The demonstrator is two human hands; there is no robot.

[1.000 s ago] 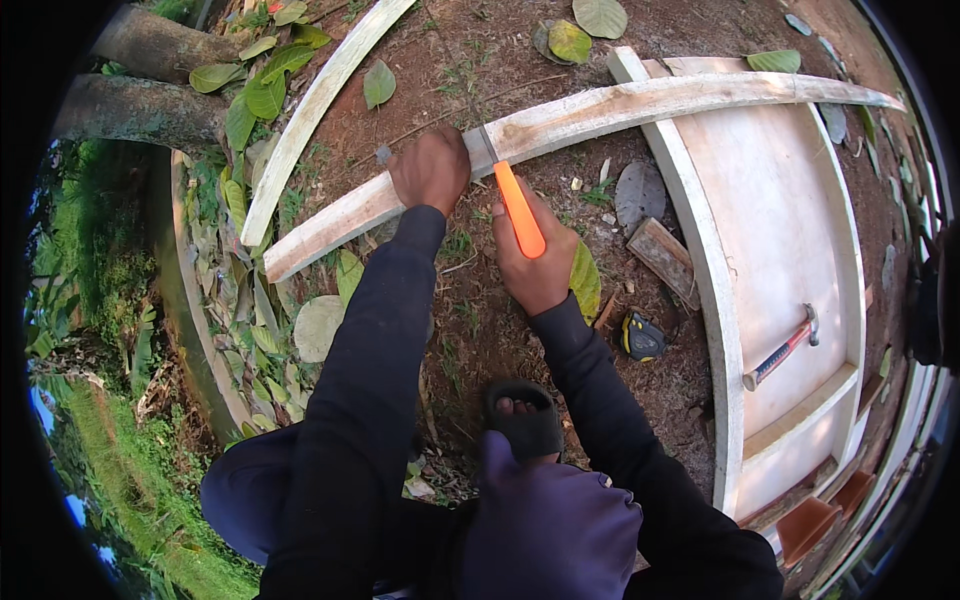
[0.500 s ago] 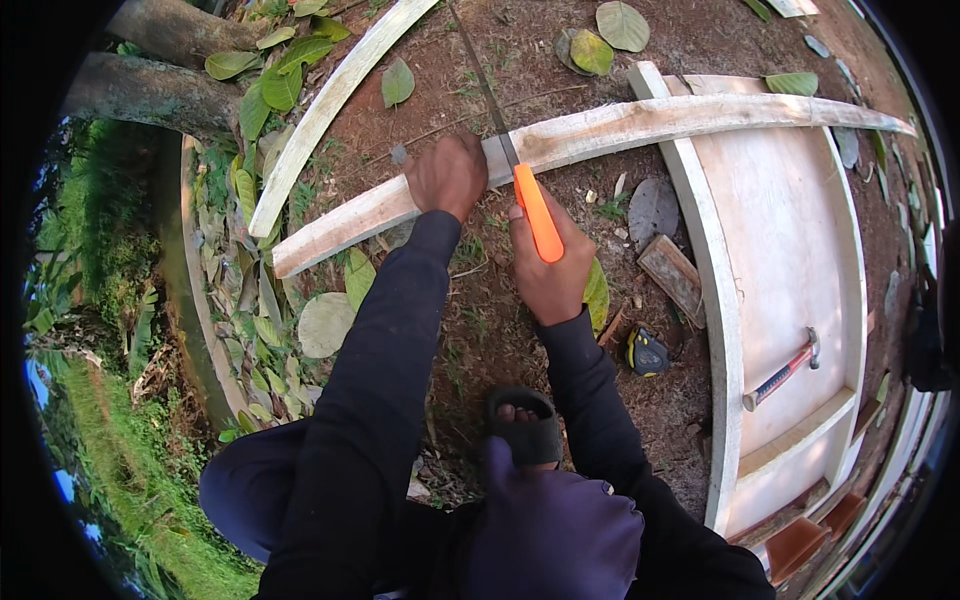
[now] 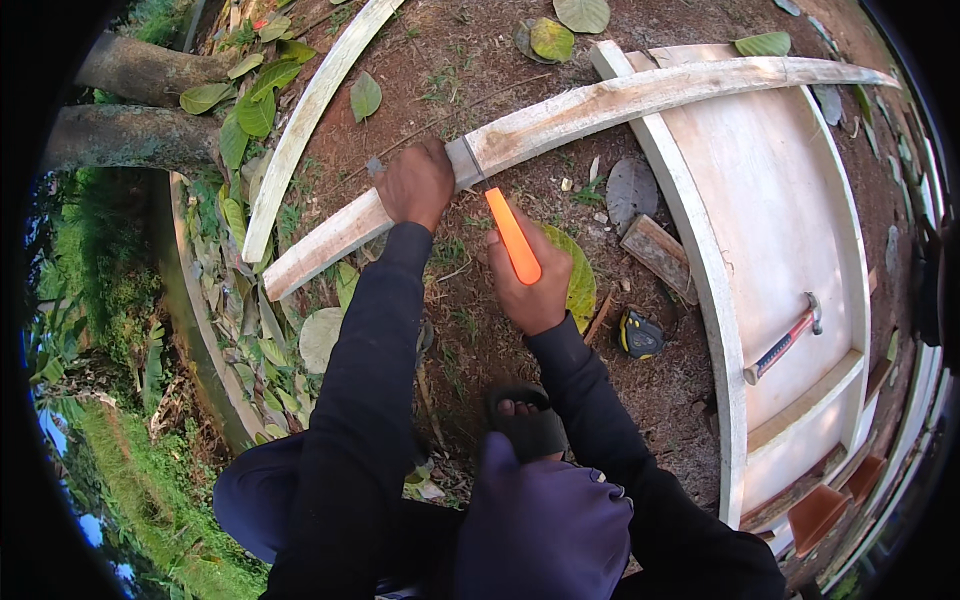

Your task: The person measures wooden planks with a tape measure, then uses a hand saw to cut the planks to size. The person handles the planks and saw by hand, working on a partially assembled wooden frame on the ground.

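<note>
My left hand [image 3: 414, 180] is closed around a long, pale wooden batten [image 3: 610, 100], left of a hand saw. My right hand [image 3: 532, 280] grips the saw by its orange handle [image 3: 510, 225], on the near side of the batten. The thin metal blade [image 3: 475, 160] lies across the batten just right of my left hand. The right part of the batten rests across a pale wooden frame with a panel [image 3: 775, 220]. A black and yellow tape measure [image 3: 640, 333] lies on the ground right of my right forearm.
A hammer [image 3: 783, 338] lies on the framed panel. Another batten [image 3: 305, 125] lies at upper left, beside tree trunks [image 3: 140, 135] and fallen leaves. A short board [image 3: 655, 250] lies on the dirt. Greenery runs down the left side. My sandalled foot [image 3: 525, 425] shows below.
The saw in my right hand has moved back toward me relative to the batten, and less blade shows beyond it than half a second ago. My left hand keeps its grip. The view has shifted slightly.
</note>
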